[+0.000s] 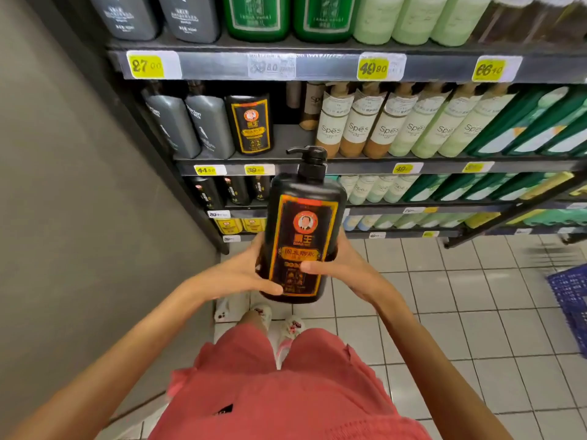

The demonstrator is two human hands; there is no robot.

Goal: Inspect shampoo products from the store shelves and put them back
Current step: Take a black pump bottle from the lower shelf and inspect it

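Two hands grip one black pump bottle [301,223], upright in the air in front of the shelves. The left hand [241,274] curls round its lower left side. The right hand [340,268] curls round the other side, thumb pressed on the orange-framed label of Chinese characters. A matching bottle [252,123] stands on the middle shelf [286,144], with a bare gap just right of it. Past the gap stand cream and green bottles marked "Spes" [359,128]. Yellow price tags read 27.00 [146,65] and 49.80 [373,68]. A grey wall [63,185] closes the left; tiled floor [476,328] opens rightward to a blue basket [568,300].
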